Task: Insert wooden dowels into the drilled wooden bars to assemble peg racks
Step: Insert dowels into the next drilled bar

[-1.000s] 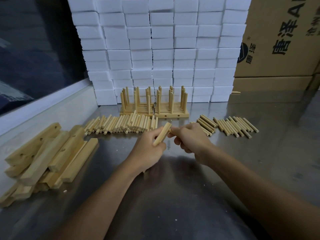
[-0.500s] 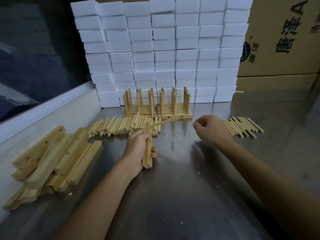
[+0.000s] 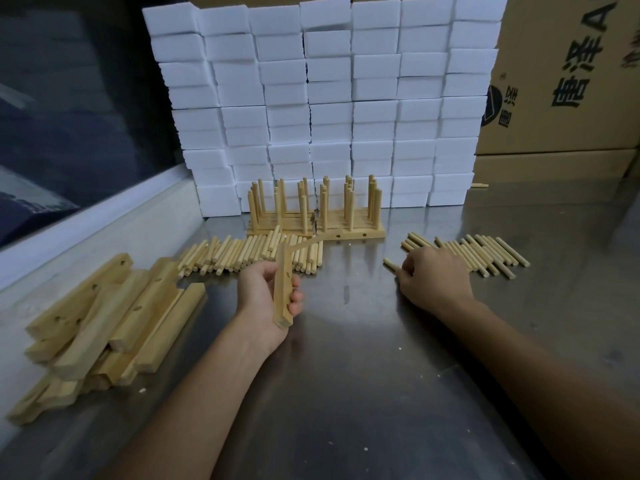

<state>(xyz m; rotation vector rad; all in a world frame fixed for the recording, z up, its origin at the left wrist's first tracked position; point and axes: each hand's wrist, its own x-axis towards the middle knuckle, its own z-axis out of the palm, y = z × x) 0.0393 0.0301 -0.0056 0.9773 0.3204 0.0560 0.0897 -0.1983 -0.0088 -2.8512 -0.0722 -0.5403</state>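
Here the left hand grips the drilled bar upright, one dowel already seated, holes facing the right hand, which pinches a loose dowel just right of the bar.

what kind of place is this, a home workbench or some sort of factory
Most likely a small factory or packing workshop, not a home bench. The steel table holds batches of loose dowels and drilled bars, with finished peg racks lined up before stacked white foam blocks and printed cartons.
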